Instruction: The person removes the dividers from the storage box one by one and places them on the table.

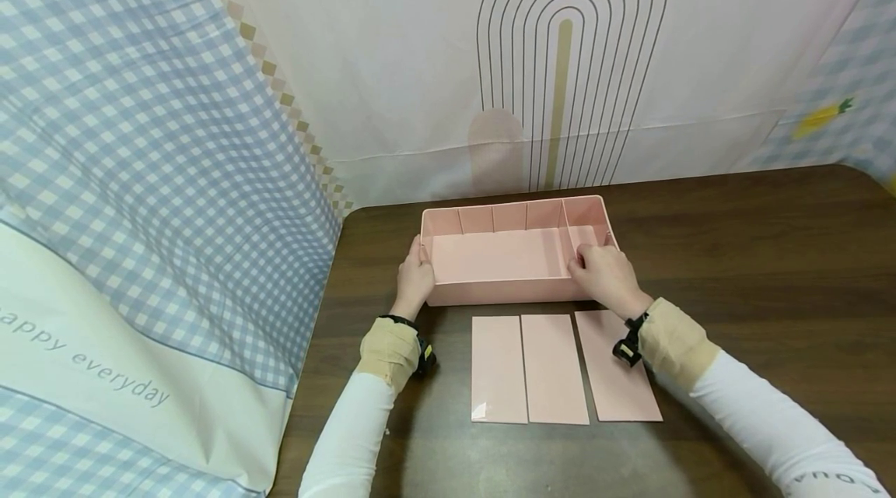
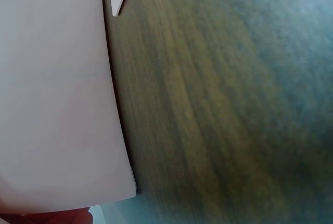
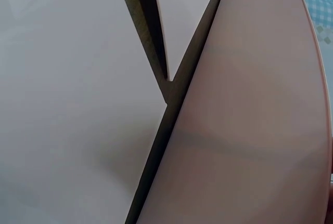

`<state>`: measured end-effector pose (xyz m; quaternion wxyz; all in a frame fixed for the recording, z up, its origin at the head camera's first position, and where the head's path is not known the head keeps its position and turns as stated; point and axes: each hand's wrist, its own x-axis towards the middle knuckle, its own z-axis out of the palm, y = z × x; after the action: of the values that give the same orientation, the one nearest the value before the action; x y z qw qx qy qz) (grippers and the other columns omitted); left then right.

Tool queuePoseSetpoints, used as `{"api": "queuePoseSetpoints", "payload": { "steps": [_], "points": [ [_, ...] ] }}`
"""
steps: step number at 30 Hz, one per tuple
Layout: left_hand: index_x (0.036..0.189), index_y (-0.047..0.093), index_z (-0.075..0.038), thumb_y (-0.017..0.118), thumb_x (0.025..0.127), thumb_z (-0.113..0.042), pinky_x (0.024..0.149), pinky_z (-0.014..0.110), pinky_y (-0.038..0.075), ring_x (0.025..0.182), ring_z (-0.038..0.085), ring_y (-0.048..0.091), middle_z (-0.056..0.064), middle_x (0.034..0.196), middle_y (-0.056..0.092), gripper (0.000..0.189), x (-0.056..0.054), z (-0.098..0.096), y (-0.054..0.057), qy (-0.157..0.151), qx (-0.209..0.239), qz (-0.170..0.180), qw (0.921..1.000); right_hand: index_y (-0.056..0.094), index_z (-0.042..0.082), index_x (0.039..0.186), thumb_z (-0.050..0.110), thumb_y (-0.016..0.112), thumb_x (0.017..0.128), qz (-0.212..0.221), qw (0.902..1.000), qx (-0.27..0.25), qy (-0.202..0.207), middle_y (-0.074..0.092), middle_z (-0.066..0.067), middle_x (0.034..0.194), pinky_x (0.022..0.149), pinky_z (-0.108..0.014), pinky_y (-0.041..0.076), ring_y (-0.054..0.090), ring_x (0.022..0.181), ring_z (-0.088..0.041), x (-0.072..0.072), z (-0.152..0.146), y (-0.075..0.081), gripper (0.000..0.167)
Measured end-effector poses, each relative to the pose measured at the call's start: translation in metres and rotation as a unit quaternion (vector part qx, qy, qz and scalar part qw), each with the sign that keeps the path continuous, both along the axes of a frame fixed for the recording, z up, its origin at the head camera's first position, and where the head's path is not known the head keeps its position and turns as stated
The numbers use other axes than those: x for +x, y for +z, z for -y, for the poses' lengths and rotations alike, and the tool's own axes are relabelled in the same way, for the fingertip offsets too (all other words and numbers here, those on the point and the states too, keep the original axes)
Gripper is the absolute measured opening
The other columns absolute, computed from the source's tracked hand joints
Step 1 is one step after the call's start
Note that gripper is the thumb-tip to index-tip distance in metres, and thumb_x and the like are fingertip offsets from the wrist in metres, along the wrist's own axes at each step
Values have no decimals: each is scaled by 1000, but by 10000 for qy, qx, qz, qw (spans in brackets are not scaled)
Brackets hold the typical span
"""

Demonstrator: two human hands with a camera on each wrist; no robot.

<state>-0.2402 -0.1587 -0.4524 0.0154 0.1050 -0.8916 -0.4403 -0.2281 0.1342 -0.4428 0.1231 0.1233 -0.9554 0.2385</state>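
A long pink box with an open top lies on the dark table. Vertical lines mark its back wall inside, and an upright divider parts off a small compartment at its right end. My left hand grips the box's left end, thumb near the rim. Over the front right corner, my right hand has curled fingers at the divider's front end and seems to pinch it; the exact contact is hidden. In the right wrist view, the box's front wall fills the right side.
Three flat pink panels lie in front of the box: a left panel, a middle panel and a slanted right panel, partly under my right wrist. The brown table meets a patterned cloth behind.
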Motion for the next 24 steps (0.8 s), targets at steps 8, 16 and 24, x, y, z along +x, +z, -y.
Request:
{"api": "queuePoseSetpoints", "payload": {
  "steps": [8, 16, 24],
  "points": [
    [141, 21, -11, 19, 98, -23, 104, 42, 28, 129, 27, 31, 13, 141, 33, 45, 0, 0, 0, -24, -7, -18, 10000, 38, 11, 51, 9, 51, 78, -7, 10000, -46, -29, 34, 2, 46, 42, -25, 26, 35, 43, -15, 0, -1, 1, 30],
    [142, 20, -10, 19, 98, -23, 104, 42, 28, 129, 27, 31, 13, 141, 32, 45, 1, 0, 1, -38, 2, 0, 10000, 38, 11, 52, 9, 50, 79, -69, 9999, -137, -9, 33, 3, 45, 44, -24, 26, 33, 41, -13, 1, -1, 4, 29],
    [142, 21, -12, 19, 98, -21, 104, 42, 29, 127, 28, 33, 13, 140, 33, 45, 0, 1, 0, -34, -82, -20, 10000, 37, 11, 52, 10, 50, 78, -169, 9997, -164, 3, 32, 3, 46, 44, -25, 25, 32, 42, -13, 1, -2, 5, 29]
  ]
}}
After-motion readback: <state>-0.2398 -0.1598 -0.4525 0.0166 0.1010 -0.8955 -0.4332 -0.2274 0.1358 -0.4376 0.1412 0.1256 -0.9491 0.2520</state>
